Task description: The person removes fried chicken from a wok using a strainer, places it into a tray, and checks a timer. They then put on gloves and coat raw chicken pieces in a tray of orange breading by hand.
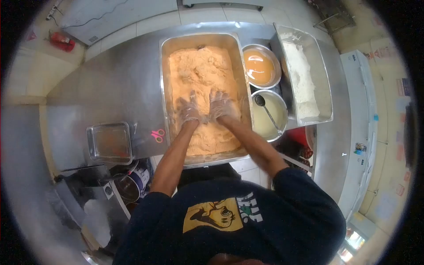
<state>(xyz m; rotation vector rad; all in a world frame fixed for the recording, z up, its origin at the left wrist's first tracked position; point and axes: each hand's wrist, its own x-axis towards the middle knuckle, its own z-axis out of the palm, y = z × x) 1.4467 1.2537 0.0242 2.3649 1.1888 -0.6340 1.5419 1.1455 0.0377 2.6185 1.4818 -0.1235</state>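
A large steel tray (164,79) on the steel counter is filled with an orange crumbly mixture (198,70). Both my hands wear thin clear plastic gloves and press side by side into the mixture near the tray's middle. My left hand (190,110) lies flat with fingers spread on the crumbs. My right hand (221,105) rests beside it, fingers also spread, touching the mixture. Neither hand grips anything that I can see.
Right of the tray stand a steel bowl of orange liquid (260,66), a bowl of pale liquid with a ladle (270,115) and a tray of white flour (302,77). A small empty tray (109,142) and pink scissors (157,134) lie at the left.
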